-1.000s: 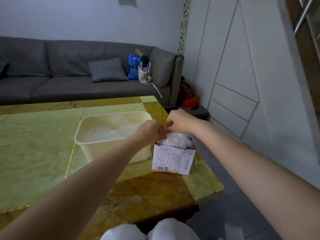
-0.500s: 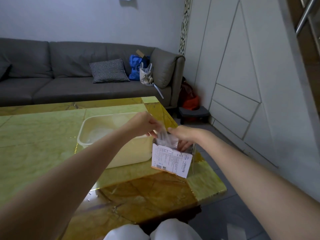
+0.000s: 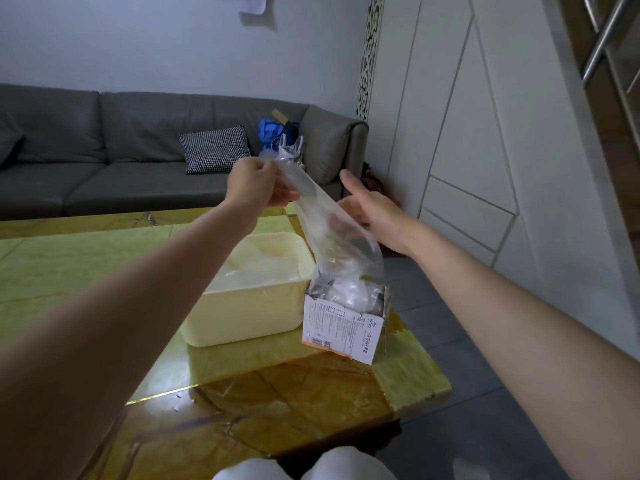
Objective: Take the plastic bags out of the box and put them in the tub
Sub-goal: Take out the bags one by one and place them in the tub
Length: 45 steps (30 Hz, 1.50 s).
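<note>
A clear plastic bag (image 3: 332, 233) stretches up out of the small white printed box (image 3: 341, 323), which stands open near the table's right edge with more crumpled plastic inside. My left hand (image 3: 258, 183) pinches the bag's top end, raised well above the table. Beside and behind the bag, my right hand (image 3: 369, 209) is spread with straight fingers; whether it touches the bag is unclear. The cream plastic tub (image 3: 242, 313) sits just left of the box and holds clear plastic.
The green and amber marble-patterned table (image 3: 69, 278) ends a little to the right of the box. Beyond it stand a grey sofa (image 3: 104, 150) with a checked cushion (image 3: 214, 148) and bags. White panelled wall at the right.
My left hand has risen from the box's mouth, drawing a bag up out of it. My right hand has left the box and opened beside the bag.
</note>
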Motion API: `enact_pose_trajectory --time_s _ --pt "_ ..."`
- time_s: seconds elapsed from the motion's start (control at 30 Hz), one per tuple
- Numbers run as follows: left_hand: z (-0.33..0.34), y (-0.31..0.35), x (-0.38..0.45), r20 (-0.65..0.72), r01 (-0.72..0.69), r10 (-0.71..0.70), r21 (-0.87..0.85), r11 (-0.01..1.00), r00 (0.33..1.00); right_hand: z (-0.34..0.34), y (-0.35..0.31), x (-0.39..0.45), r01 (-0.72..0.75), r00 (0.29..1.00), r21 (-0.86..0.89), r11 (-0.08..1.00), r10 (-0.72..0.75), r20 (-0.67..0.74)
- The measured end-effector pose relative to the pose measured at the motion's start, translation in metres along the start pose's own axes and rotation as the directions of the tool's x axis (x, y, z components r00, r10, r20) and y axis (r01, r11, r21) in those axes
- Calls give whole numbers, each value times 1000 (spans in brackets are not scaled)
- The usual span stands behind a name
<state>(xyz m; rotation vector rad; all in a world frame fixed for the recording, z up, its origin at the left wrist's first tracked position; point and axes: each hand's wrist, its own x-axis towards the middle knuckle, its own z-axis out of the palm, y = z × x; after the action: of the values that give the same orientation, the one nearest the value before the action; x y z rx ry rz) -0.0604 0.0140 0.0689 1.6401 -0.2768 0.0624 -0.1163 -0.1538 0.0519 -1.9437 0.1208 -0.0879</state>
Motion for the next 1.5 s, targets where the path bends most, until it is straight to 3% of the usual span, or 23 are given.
enact_pose_trajectory --time_s 0.07,0.13,0.2,0.3,0.4,0.5,0.6,0.7,0.83,0.9,0.97,1.07,1.17,1.23,1.3,1.37,1.43,1.5 --pt "-2 -3 0 -36 56 -57 -22 998 998 4 -6 -4 19 985 -8 1000 -18 169" --pt "-4 -5 1 -76 129 -132 -50 990 988 10 -4 -3 65 977 -157 985 -32 209" --pt "-8 -5 1 -81 251 -263 -133 959 961 16 -2 1 80 986 -199 977 -49 157" --pt "-18 -5 1 7 395 -414 -311 864 910 18 0 11 67 996 -177 982 -76 -46" --pt "-29 -10 5 33 428 -463 -442 788 886 20 -4 18 63 978 43 997 -53 -202" --pt "-36 -18 10 45 420 -458 -486 766 888 24 -11 26 94 955 230 969 -22 -297" --pt "-43 -21 11 93 379 -382 -468 798 920 33 -14 38 123 924 288 950 -3 -383" --pt "-55 -22 9 303 320 -225 -316 893 926 49 -19 51 183 893 273 945 -43 -448" --pt "-67 -34 11 495 334 -191 -218 917 848 74 -33 62 260 904 367 893 -92 -417" --pt "-75 -45 20 448 343 -236 -175 923 862 82 -36 69 280 901 386 879 -102 -421" --pt "-87 -54 30 308 338 -287 -125 933 907 88 -32 75 293 890 356 888 -116 -442" --pt "-113 -71 45 32 312 -317 116 943 948 93 -13 76 230 842 21 973 -188 -506" --pt "-133 -90 58 -264 293 -183 478 828 947 103 14 73 106 848 -131 986 -158 -506" --pt "-130 -91 57 -344 234 10 659 715 939 110 29 72 42 845 -183 982 -133 -517" --pt "-114 -84 50 -212 24 218 769 639 953 115 39 72 12 852 -187 982 -108 -513" --pt "-91 -79 42 74 -215 242 743 634 967 119 43 73 -30 860 -237 971 -96 -502" --pt "-70 -84 35 333 -234 -21 704 670 943 123 46 73 -46 871 -317 947 -117 -478" --pt "-57 -94 32 400 -167 -301 797 581 866 128 47 73 -53 891 -381 923 -128 -435"
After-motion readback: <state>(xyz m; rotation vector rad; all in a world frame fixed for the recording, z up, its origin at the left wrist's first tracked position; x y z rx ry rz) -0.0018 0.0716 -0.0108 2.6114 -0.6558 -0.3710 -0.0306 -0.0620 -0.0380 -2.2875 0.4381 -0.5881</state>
